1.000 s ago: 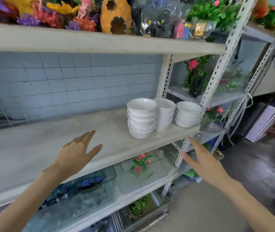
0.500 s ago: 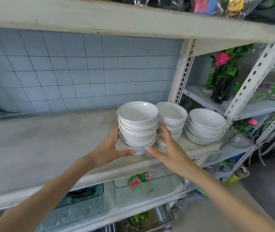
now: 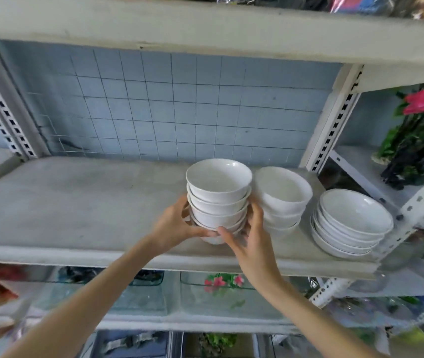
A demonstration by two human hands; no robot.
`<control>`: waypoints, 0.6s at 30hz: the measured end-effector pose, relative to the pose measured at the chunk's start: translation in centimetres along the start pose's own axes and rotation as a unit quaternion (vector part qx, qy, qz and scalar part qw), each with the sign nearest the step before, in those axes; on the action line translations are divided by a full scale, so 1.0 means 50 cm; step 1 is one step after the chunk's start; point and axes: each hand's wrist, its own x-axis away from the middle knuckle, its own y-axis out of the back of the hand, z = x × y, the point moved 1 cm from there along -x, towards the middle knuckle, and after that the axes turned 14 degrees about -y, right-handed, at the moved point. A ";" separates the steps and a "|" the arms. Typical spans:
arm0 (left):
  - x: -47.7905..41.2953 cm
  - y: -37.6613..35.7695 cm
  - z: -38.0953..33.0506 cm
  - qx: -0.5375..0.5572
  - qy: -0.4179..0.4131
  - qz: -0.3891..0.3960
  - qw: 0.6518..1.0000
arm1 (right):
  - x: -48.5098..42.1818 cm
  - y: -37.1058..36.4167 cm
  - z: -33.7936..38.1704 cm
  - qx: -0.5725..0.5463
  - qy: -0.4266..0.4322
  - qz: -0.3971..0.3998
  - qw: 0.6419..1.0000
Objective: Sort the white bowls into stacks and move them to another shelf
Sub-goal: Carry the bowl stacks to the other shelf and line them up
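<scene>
A person's left hand (image 3: 177, 226) and right hand (image 3: 254, 245) both grasp the lower part of a stack of deep white bowls (image 3: 218, 195), fingers curled round its sides and thumbs meeting in front; whether the stack is resting on the grey shelf (image 3: 76, 202) or is just clear of it cannot be told. Just to its right stands a second stack of deep bowls (image 3: 281, 195), and further right, near the shelf's end, a stack of shallow bowls (image 3: 352, 223). Pale blue wall tiles (image 3: 180, 112) lie behind.
</scene>
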 end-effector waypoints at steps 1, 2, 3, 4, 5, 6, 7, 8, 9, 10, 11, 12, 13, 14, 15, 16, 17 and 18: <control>0.001 0.001 -0.004 0.001 0.001 -0.009 1.000 | -0.004 -0.001 -0.002 -0.003 0.001 0.002 1.000; 0.003 0.003 -0.006 -0.001 0.003 -0.019 1.000 | -0.007 -0.002 -0.003 -0.008 0.001 0.006 1.000; 0.005 0.004 -0.009 -0.004 0.004 -0.028 1.000 | -0.011 -0.002 -0.005 -0.010 0.001 0.008 1.000; 0.007 0.006 -0.010 -0.003 0.007 -0.035 0.999 | -0.014 -0.003 -0.003 -0.008 0.002 0.008 1.000; 0.008 0.006 -0.012 -0.003 0.007 -0.039 0.999 | -0.017 -0.004 -0.001 -0.001 0.004 0.005 1.000; 0.009 0.006 -0.013 -0.004 0.007 -0.041 0.999 | -0.019 -0.005 0.002 0.008 0.009 0.001 1.000; 0.011 0.006 -0.014 -0.006 0.006 -0.043 0.999 | -0.022 -0.007 0.004 0.015 0.015 -0.002 1.000; 0.011 0.007 -0.015 -0.006 0.005 -0.044 0.999 | -0.025 -0.010 0.006 0.019 0.019 -0.004 1.000; 0.012 0.009 -0.016 -0.008 0.006 -0.045 0.999 | -0.027 -0.013 0.006 0.020 0.020 -0.005 1.000; 0.012 0.012 -0.016 -0.008 0.006 -0.048 0.999 | -0.030 -0.016 0.007 0.021 0.021 -0.005 1.000; 0.011 0.015 -0.016 -0.012 0.005 -0.050 0.999 | -0.033 -0.020 0.008 0.021 0.024 -0.006 0.999; 0.011 0.019 -0.015 -0.015 0.004 -0.052 0.999 | -0.035 -0.024 0.010 0.021 0.028 -0.007 0.999; 0.011 0.024 -0.015 -0.020 0.004 -0.055 0.998 | -0.039 -0.027 0.014 0.021 0.032 -0.007 0.999; 0.010 0.030 -0.013 -0.022 0.005 -0.059 0.998 | -0.043 -0.031 0.018 0.018 0.035 -0.005 0.999; 0.010 0.035 -0.012 -0.022 0.005 -0.062 0.998 | -0.048 -0.034 0.022 0.017 0.037 -0.004 0.999; 0.010 0.041 -0.010 -0.023 0.005 -0.066 0.998 | -0.052 -0.037 0.026 0.019 0.039 -0.003 0.999; 0.010 0.045 -0.008 -0.026 0.005 -0.068 0.997 | -0.057 -0.040 0.029 0.025 0.042 -0.002 0.999; 0.010 0.049 -0.007 -0.030 0.005 -0.069 0.997 | -0.061 -0.042 0.032 0.032 0.043 0.002 0.999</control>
